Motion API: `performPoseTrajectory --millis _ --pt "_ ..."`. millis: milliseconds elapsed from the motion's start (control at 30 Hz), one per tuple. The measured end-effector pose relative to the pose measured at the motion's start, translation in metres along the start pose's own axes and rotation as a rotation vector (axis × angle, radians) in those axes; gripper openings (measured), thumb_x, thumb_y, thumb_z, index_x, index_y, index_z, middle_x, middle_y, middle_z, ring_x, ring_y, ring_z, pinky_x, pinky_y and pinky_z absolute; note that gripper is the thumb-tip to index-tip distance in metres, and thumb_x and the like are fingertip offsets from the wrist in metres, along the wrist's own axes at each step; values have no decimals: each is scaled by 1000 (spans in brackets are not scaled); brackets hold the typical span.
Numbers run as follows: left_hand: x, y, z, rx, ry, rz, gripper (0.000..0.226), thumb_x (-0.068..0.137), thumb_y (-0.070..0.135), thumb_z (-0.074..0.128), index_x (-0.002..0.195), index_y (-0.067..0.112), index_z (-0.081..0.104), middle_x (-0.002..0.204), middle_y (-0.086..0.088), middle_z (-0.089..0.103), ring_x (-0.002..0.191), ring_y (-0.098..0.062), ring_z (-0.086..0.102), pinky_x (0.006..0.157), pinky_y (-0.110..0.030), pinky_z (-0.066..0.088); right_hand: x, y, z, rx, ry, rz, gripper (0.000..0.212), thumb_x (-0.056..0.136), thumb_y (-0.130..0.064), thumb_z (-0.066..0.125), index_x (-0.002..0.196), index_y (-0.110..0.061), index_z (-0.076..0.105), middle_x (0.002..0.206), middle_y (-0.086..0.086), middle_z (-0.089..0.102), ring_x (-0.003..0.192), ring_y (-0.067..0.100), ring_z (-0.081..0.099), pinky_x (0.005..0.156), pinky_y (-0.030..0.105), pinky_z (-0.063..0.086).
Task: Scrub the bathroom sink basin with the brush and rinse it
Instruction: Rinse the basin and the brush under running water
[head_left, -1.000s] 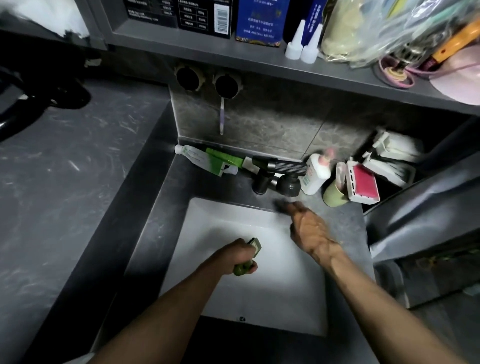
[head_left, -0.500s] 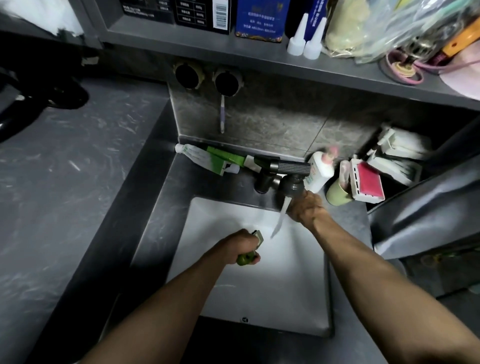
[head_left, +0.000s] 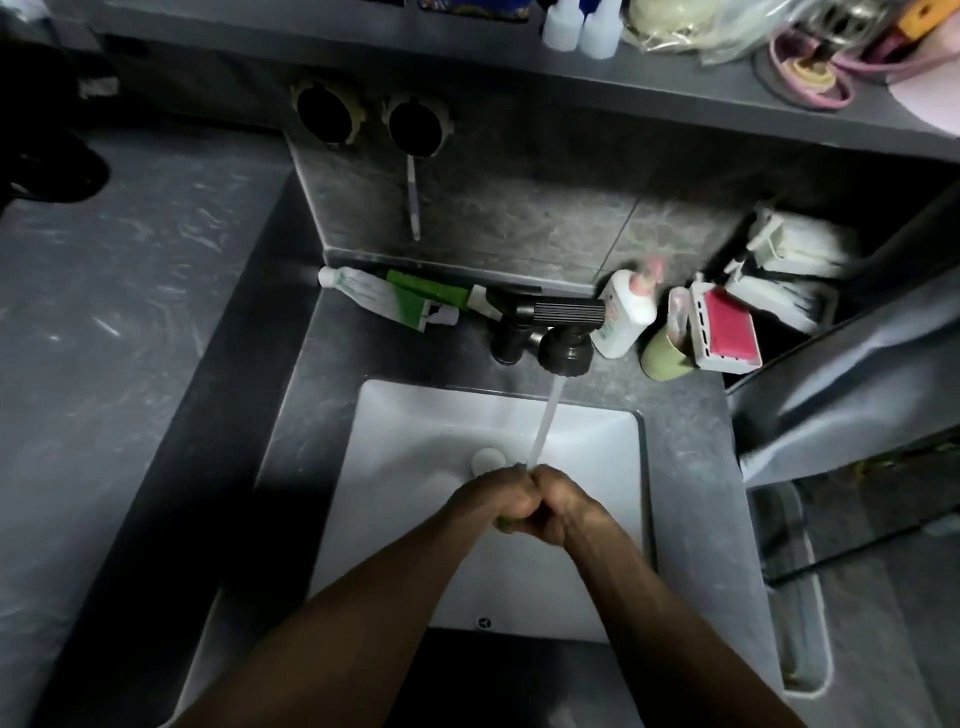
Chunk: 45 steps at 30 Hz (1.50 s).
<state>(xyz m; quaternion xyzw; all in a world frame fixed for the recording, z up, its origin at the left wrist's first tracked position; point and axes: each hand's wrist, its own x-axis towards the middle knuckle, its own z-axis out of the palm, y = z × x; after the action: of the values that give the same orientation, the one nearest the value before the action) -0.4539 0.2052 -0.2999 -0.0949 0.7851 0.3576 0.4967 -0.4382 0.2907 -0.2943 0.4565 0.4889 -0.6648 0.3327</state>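
The white rectangular sink basin (head_left: 405, 431) is set in a dark grey counter. A black faucet (head_left: 565, 349) at its back edge runs a stream of water (head_left: 543, 426) onto my hands. My left hand (head_left: 493, 501) is closed around the green brush (head_left: 503, 524), of which only a sliver shows under my fingers. My right hand (head_left: 563, 506) presses against the left, fingers curled over the same spot; whether it grips the brush is hidden. A round white drain plug (head_left: 487, 460) sits just beyond my hands.
Behind the faucet lie a green-and-white tube (head_left: 395, 297), a white pump bottle (head_left: 626, 312), a green cup (head_left: 665, 353) and a pink-and-white case (head_left: 724, 332). A toothbrush (head_left: 413, 197) hangs on the grey backsplash. A cluttered shelf (head_left: 675, 88) overhangs the wall.
My right hand left the faucet, with water now running, and came down to meet my left hand. Both hands now sit together under the stream.
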Motion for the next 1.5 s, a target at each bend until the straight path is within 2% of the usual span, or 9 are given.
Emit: performPoseTrajectory --millis 100,200,433,600,700,867,1100,1367,1500 --pt "-1 -3 -10 66 12 -17 39 108 20 36 127 -3 60 125 -21 66 112 -31 67 100 -36 53 5 -5 -5 -56 30 2 33 100 -9 36 118 8 58 108 33 66 92 48 68 79 55 58" --pt "12 -11 -17 4 126 34 40 101 31 44 111 2 70 111 -20 72 101 -34 71 92 -43 59 1 -6 -1 -132 38 -62 20 94 7 42 100 14 60 95 36 67 86 49 69 88 59 54" --pt "31 -8 6 30 314 36 59 94 45 57 142 12 45 150 -16 34 135 -36 43 109 -41 43 -20 3 -10 -502 100 -247 27 91 9 40 84 10 66 62 18 66 54 26 60 56 33 52" --pt "52 -11 30 -660 248 11 28 92 10 59 118 4 56 107 -17 68 79 -25 64 64 -24 55 -39 12 -17 -516 108 -262 29 92 9 40 81 7 66 60 16 66 56 25 62 57 33 53" --pt "47 -3 38 -964 137 -53 23 104 4 42 114 4 62 97 -10 63 82 -19 61 60 -18 54 -47 21 -23 -539 116 -235 22 92 5 45 96 2 67 66 15 66 51 22 58 48 31 50" --pt "55 -24 26 -731 53 -97 28 108 22 40 106 8 65 102 -13 67 88 -27 63 84 -38 56 -45 44 -52 -451 25 -214 21 98 -14 56 117 -21 65 77 11 61 49 13 46 44 25 36" --pt "59 -102 -21 300 355 120 33 104 17 42 122 1 65 128 -19 64 121 -37 60 95 -34 48 7 82 -40 -1454 436 -408 31 98 -20 41 123 -14 59 122 9 62 103 28 63 83 33 51" --pt "45 -176 -74 781 468 341 21 99 15 46 113 12 62 120 -12 57 112 -30 54 92 -39 47 37 110 47 -1543 76 -595 34 96 -14 43 125 -20 60 114 12 63 97 33 64 78 38 49" --pt "49 -188 -84 884 460 462 18 96 13 47 104 11 64 113 -12 58 109 -32 54 88 -41 48 38 91 -2 -1505 414 -415 42 94 -16 38 128 -27 58 122 9 64 109 32 62 88 37 50"
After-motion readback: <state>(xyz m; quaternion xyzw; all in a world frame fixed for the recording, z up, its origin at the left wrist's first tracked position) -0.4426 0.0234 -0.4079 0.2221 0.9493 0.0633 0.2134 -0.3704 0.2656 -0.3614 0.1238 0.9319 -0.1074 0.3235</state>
